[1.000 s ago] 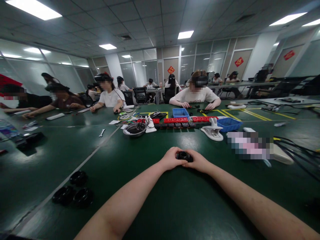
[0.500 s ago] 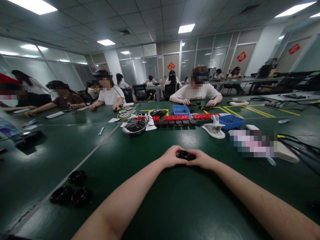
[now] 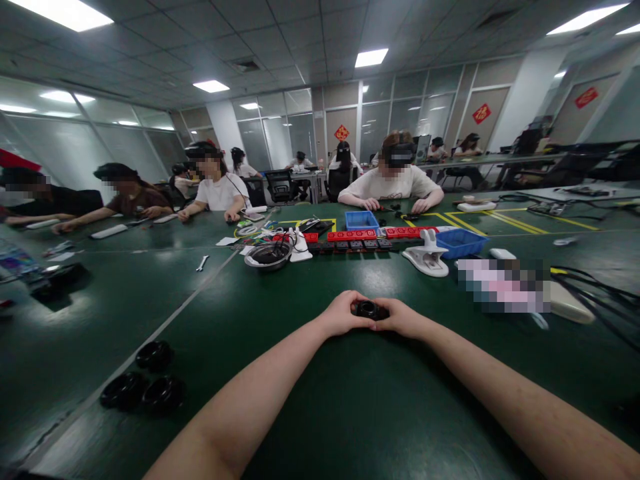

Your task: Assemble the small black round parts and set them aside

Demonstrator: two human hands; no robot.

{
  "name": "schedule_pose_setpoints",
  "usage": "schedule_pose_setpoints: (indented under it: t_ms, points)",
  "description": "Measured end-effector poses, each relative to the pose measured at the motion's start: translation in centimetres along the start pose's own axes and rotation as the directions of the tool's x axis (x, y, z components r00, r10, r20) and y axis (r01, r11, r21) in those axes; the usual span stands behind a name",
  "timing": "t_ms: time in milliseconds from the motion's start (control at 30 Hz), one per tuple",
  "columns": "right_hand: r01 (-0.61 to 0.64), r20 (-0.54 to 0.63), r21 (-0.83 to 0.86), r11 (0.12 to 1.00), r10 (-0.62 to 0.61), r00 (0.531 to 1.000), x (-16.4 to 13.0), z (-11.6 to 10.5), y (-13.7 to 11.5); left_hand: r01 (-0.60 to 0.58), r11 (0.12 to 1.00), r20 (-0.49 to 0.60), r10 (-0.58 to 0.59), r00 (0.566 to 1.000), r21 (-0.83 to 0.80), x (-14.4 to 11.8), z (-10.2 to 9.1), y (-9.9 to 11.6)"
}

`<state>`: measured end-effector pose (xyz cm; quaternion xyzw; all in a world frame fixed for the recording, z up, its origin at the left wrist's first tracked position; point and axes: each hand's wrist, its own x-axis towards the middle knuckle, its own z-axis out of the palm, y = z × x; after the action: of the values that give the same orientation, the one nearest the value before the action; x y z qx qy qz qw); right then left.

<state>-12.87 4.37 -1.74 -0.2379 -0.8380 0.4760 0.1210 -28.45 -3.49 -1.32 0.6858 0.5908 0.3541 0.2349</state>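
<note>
Both my arms stretch out over the dark green table (image 3: pixel 350 413). My left hand (image 3: pixel 343 313) and my right hand (image 3: pixel 403 317) meet around a small black round part (image 3: pixel 369 309), each gripping one side of it just above the tabletop. Only the top of the part shows between my fingers. Three black ring-shaped parts (image 3: pixel 143 383) lie on the table to my near left, well away from my hands.
Beyond my hands are a metal bowl (image 3: pixel 269 254), rows of red and black blocks (image 3: pixel 353 240), two blue bins (image 3: pixel 361 220), a white clamp-like tool (image 3: pixel 429 257) and black cables (image 3: pixel 595 287) at right. Several people sit working along the far side.
My hands and the black part stay together in the same spot. The view has tilted up slightly since one second ago.
</note>
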Motion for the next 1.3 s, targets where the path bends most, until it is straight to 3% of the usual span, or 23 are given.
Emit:
schedule_pose_setpoints:
  t_ms: [100,233,367,467,533,600,700,767,833,933,1300]
  points:
    - [-0.009,-0.057,-0.059,0.998,0.006,0.998,0.1,0.1,0.3,0.003,1.0,-0.035,-0.003,0.999,0.007,-0.1,0.3,0.1]
    - [-0.044,-0.203,-0.204,0.978,0.001,0.979,0.5,0.8,0.7,0.063,0.996,-0.176,-0.051,0.983,0.064,-0.2,1.4,0.2]
    - [-0.183,-0.402,-0.449,0.874,-0.015,0.915,0.8,2.2,0.4,0.164,0.982,-0.337,-0.122,0.934,0.099,0.0,2.6,0.3]
    - [-0.226,-0.453,-0.578,0.784,-0.077,0.888,0.8,2.9,-0.1,0.162,0.983,-0.358,-0.121,0.926,0.087,0.1,2.9,0.1]
    - [-0.198,-0.42,-0.587,0.785,-0.087,0.903,0.7,2.9,-0.2,0.134,0.989,-0.34,-0.104,0.935,0.064,0.1,2.6,0.0]
    - [-0.108,-0.351,-0.532,0.84,-0.103,0.931,0.5,2.3,-0.1,0.077,0.996,-0.283,-0.065,0.957,0.033,0.0,2.1,0.0]
    - [0.101,-0.17,-0.37,0.924,-0.174,0.97,0.2,1.0,0.2,-0.006,0.999,-0.115,0.001,0.993,-0.041,-0.2,1.0,-0.1]
    - [0.173,-0.024,-0.217,0.961,-0.183,0.983,0.0,0.2,0.2,-0.02,0.996,-0.012,0.018,1.0,-0.089,-0.2,0.5,-0.2]
    - [0.166,0.088,-0.08,0.983,-0.159,0.983,-0.2,-0.5,0.1,-0.028,0.993,0.042,0.033,0.999,-0.113,-0.1,0.2,-0.4]
    - [0.112,0.163,0.015,0.994,-0.113,0.98,-0.2,-1.0,-0.2,-0.052,0.993,0.06,0.059,0.996,-0.11,0.1,0.2,-0.8]
    - [0.044,0.156,0.049,0.998,-0.051,0.986,0.1,-1.1,0.6,-0.057,0.995,0.043,0.06,0.997,-0.077,0.4,0.6,-1.3]
